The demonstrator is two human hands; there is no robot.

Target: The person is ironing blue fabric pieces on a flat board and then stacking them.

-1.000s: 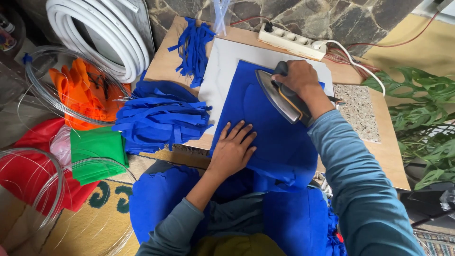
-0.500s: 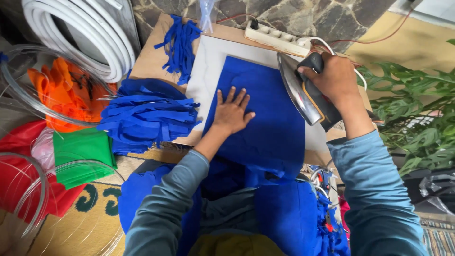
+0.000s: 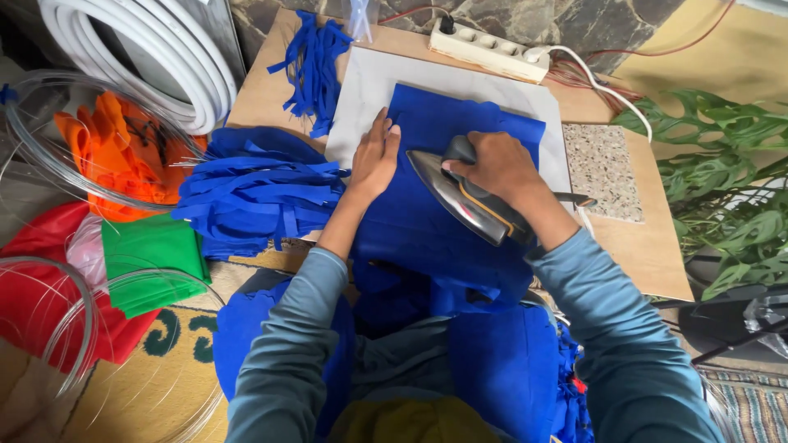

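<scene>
The blue cloth (image 3: 460,205) lies on the grey pad (image 3: 369,86) atop the worktop (image 3: 640,246). My right hand (image 3: 492,164) grips the iron (image 3: 464,201), tilted; my left hand (image 3: 373,160), open, pins the cloth flat against shifting.

stone wall (image 3: 574,20), wooden board (image 3: 640,238), patterned rug (image 3: 164,385)

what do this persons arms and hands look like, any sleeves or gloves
Both arms wear long, plain grey-blue sleeves of soft knit cloth, the left sleeve and the right sleeve, each ending at the wrist. The left hand and right hand are bare: no gloves, and no rings or watch that can be seen.
</scene>
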